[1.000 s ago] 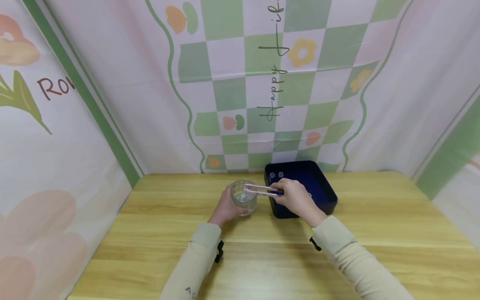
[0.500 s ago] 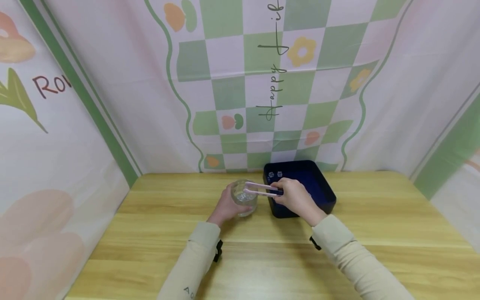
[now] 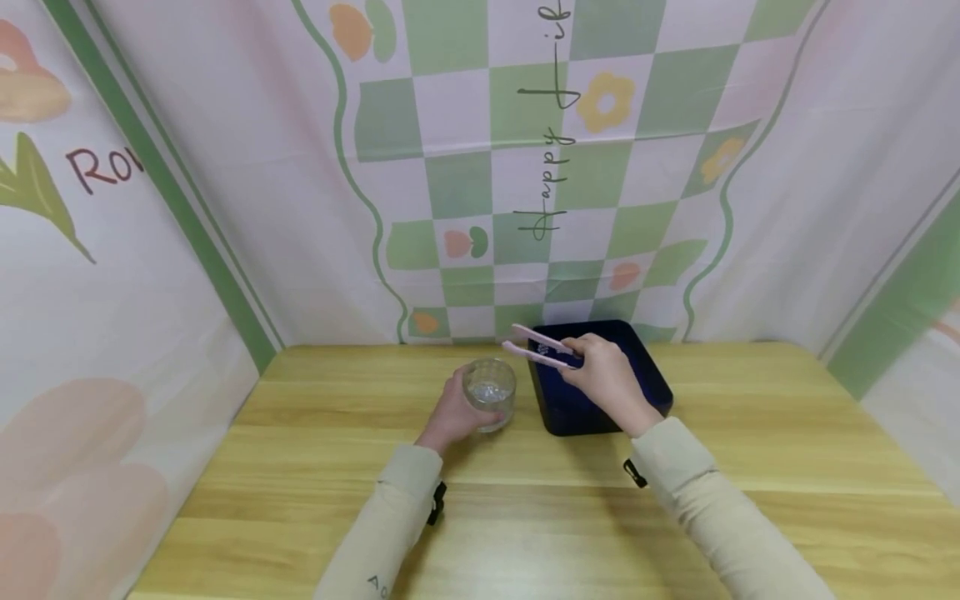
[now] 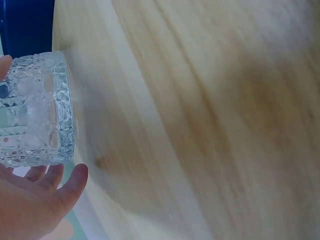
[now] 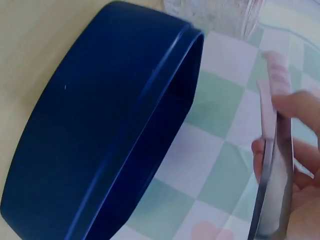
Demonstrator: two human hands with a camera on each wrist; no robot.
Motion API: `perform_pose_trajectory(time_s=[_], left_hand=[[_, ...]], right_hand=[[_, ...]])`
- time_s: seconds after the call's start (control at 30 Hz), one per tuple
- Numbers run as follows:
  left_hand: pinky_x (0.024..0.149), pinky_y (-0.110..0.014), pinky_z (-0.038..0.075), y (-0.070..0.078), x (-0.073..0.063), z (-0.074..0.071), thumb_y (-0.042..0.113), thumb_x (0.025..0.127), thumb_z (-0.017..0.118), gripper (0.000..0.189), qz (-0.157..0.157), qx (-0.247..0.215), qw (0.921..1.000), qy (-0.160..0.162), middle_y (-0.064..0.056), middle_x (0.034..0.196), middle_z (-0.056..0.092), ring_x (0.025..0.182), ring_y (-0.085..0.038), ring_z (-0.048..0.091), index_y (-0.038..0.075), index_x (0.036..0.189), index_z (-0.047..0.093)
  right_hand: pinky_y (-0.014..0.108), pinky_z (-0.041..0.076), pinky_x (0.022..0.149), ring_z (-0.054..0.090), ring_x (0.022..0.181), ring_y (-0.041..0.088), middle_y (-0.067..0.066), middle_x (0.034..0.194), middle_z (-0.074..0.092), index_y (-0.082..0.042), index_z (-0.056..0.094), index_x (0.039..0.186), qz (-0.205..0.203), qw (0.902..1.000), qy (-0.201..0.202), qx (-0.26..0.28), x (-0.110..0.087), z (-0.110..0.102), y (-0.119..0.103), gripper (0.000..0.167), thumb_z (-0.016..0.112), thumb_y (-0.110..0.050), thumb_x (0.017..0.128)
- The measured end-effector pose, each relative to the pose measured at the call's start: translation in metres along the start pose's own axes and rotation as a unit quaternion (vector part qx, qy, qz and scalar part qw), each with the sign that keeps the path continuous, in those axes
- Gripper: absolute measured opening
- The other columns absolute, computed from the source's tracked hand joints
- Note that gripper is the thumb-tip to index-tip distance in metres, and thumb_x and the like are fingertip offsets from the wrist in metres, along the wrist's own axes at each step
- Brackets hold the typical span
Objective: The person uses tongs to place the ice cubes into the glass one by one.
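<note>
On the wooden table a clear cut-glass cup point(image 3: 492, 390) stands with my left hand point(image 3: 452, 414) curled around its near left side. Small clear pieces show inside the cup in the head view. My right hand point(image 3: 609, 379) holds tongs with pink tips point(image 3: 542, 350), also seen as metal-bodied tongs point(image 5: 276, 165) in the right wrist view. The tong tips are spread apart with nothing between them. They sit above the left rim of a dark blue square box point(image 3: 562, 415). Small clear pieces point(image 3: 543, 349) lie in the box's back left corner, partly covered by the tongs.
The wooden tabletop point(image 3: 337, 500) stretches in front of the cup and box. Behind them hangs a green-and-white checked cloth point(image 3: 525, 292), close to the back of the box. A printed cloth point(image 3: 112, 333) stands along the left.
My right hand has lifted the tongs away from the cup's mouth, up and to the right, and their tips stand wider apart. The left hand and cup have stayed in place.
</note>
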State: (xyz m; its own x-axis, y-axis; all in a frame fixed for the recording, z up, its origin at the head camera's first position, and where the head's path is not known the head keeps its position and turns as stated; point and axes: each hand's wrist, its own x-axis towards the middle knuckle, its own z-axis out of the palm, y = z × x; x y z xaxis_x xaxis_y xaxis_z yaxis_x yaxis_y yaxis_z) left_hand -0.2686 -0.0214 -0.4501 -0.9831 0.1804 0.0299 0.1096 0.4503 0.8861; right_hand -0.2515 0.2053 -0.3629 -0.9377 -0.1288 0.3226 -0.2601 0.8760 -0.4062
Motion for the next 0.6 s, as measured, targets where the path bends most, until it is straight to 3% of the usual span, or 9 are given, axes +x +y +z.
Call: perform_pose_trajectory(time_s=[0.23, 0.6], left_hand=[[0.108, -0.056, 0.040, -0.004, 0.001, 0.001, 0.015, 0.064, 0.085, 0.099, -0.009, 0.010, 0.9999, -0.002, -0.021, 0.138, 0.044, 0.127, -0.037, 0.047, 0.007, 0.145, 0.029], [0.107, -0.058, 0.040, 0.000, -0.001, -0.001, 0.015, 0.066, 0.084, 0.099, -0.020, 0.009, 0.9997, -0.009, -0.021, 0.140, 0.042, 0.127, -0.038, 0.047, 0.008, 0.147, 0.027]], right_hand=[[0.053, 0.054, 0.073, 0.064, 0.085, 0.041, 0.027, 0.101, 0.066, 0.005, 0.065, 0.116, 0.086, 0.9950, 0.043, -0.026, 0.006, 0.000, 0.014, 0.042, 0.070, -0.011, 0.078], [0.053, 0.054, 0.072, 0.064, 0.085, 0.042, 0.028, 0.101, 0.065, 0.007, 0.064, 0.115, 0.154, 0.9873, 0.020, -0.033, 0.011, 0.015, 0.042, 0.038, 0.069, -0.009, 0.081]])
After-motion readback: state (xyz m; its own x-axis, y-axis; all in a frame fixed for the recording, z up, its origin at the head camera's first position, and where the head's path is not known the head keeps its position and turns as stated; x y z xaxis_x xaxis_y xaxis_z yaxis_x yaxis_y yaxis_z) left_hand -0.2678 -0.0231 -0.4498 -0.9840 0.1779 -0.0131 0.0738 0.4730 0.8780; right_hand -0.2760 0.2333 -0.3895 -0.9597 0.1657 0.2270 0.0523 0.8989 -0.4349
